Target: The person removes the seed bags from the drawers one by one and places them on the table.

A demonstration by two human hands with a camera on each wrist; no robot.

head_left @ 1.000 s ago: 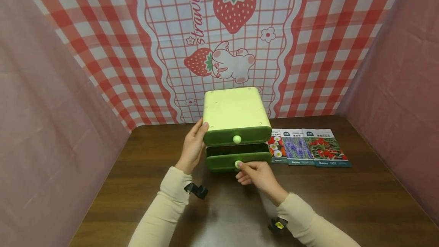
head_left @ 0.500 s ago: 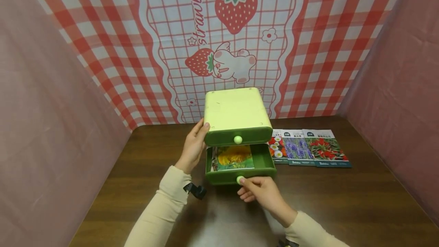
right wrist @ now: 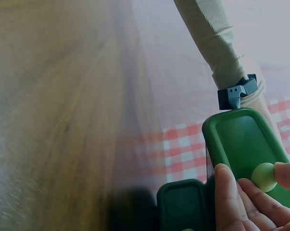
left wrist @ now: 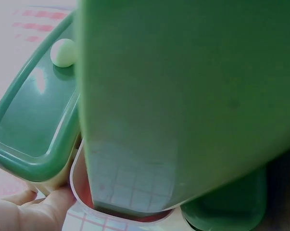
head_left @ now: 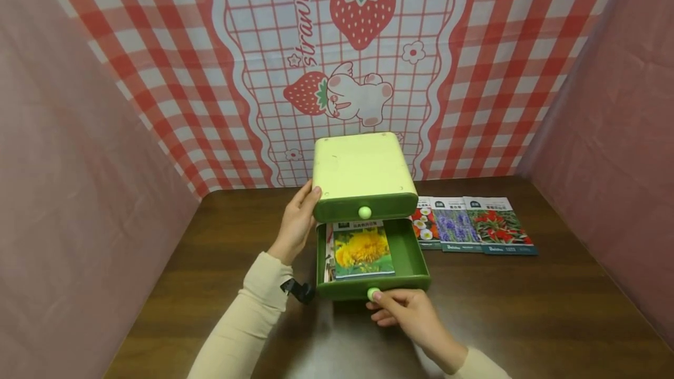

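Note:
A small cabinet with a pale yellow-green top and green drawer fronts stands upright on the table. My left hand rests against its left side, fingers fairly straight and thumb near the front corner. My right hand pinches the round light-green drawer knob between thumb and fingers. That drawer is pulled out. A seed packet with a yellow flower lies inside at the left, with more packet edges under it. The top drawer is closed. Another drawer front shows below in the right wrist view.
Several flower seed packets lie overlapping on the wooden table, right of the cabinet. Behind the cabinet hangs a red-checked strawberry cloth. Pink cloth hangs along both sides.
The right hand has drawn the drawer toward the person, from slightly ajar to well out. The yellow-flower packet inside has come into view. The left hand has stayed on the cabinet's side.

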